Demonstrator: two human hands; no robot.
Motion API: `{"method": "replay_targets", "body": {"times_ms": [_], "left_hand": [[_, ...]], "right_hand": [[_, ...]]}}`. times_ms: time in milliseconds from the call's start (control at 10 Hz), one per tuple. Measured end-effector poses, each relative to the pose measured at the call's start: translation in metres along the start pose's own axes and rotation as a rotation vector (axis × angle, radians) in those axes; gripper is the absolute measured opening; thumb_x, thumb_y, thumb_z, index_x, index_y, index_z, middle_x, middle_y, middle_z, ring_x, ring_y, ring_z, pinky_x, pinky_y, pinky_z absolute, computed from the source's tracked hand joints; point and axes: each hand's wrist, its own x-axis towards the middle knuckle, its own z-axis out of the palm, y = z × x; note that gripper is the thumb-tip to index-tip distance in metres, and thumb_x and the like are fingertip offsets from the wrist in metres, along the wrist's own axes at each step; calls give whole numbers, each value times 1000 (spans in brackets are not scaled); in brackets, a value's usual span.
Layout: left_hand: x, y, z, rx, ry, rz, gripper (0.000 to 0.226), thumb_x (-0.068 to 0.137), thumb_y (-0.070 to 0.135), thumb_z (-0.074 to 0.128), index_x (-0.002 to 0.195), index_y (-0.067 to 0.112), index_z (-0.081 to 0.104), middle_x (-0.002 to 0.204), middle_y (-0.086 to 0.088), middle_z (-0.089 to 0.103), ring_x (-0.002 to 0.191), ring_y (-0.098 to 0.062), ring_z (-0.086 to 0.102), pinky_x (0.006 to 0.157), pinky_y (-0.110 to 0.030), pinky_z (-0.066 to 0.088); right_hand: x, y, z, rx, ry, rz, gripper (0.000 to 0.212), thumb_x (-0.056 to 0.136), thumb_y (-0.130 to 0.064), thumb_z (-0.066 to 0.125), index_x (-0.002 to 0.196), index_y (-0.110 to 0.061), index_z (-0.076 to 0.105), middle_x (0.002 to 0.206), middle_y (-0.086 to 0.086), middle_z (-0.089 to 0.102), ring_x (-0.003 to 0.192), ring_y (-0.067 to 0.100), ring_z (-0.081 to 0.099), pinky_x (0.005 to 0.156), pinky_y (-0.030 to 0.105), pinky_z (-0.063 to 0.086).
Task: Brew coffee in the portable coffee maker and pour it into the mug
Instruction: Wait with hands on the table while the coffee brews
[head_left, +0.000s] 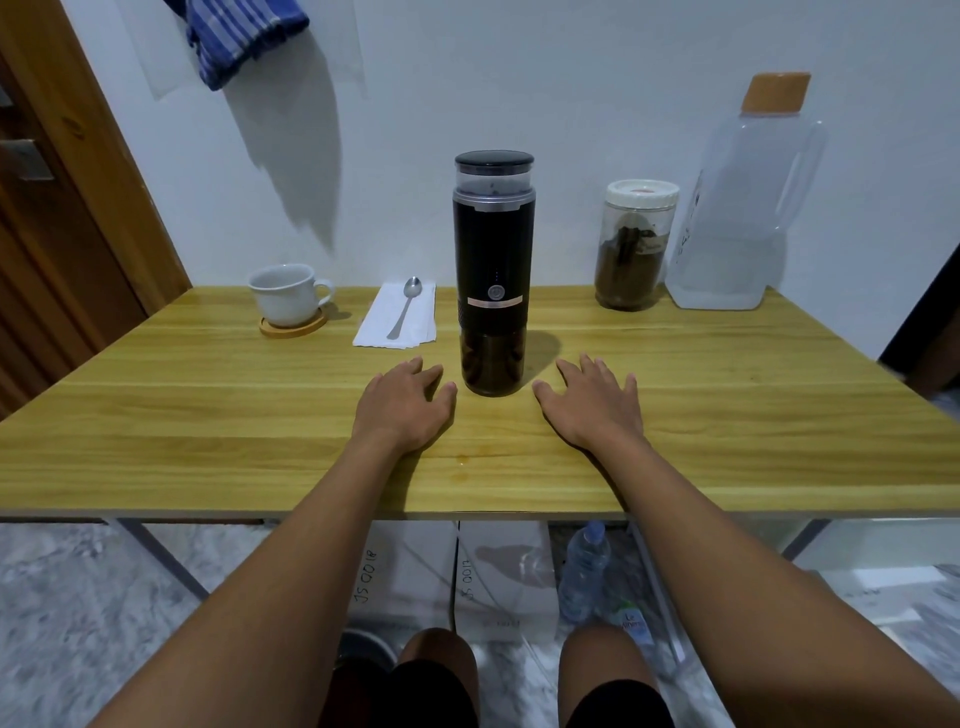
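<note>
The black portable coffee maker (494, 275) stands upright in the middle of the wooden table (208, 415), lid on, with a dark cup section at its base. My left hand (402, 408) lies flat on the table just left of its base, holding nothing. My right hand (592, 408) lies flat just right of it, fingers spread, also holding nothing. Neither hand touches the maker. A white mug (287, 295) sits on a round wooden coaster (293, 325) at the back left.
A spoon (405, 305) lies on a folded white napkin (397, 319) left of the maker. At the back right stand a jar of ground coffee (635, 244) and a clear water jug (737, 208) with an orange cap. Boxes and bottles sit under the table.
</note>
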Motion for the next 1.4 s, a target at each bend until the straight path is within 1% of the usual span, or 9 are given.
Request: {"method": "replay_targets", "body": {"times_ms": [300,1000,1400], "left_hand": [[1,0,1,6,-2,-3,56,103,53,38,153,28,41,164,-1,30,150,-24,27,120,-46,25],[-3,2,-4,-11,-12,-5,55,104,51,39,153,27,41,164,-2,29,150,-25,27,121,-47,23],[-2,2,-2,-4,-3,-3,55,103,51,39,153,27,41,164,-1,29,150,-24,27,120,-44,23]], "right_hand": [[-1,0,-1,3,1,-3,67,98,-62,25,156,-28,25,166,3,12,153,22,6,121,54,2],[1,0,1,-5,8,-5,67,98,-62,25,156,-28,25,166,3,13,153,23,6,120,54,2],[2,1,3,-6,14,-5,67,98,-62,25,156,-28,25,166,3,13,153,23,7,120,54,3]]}}
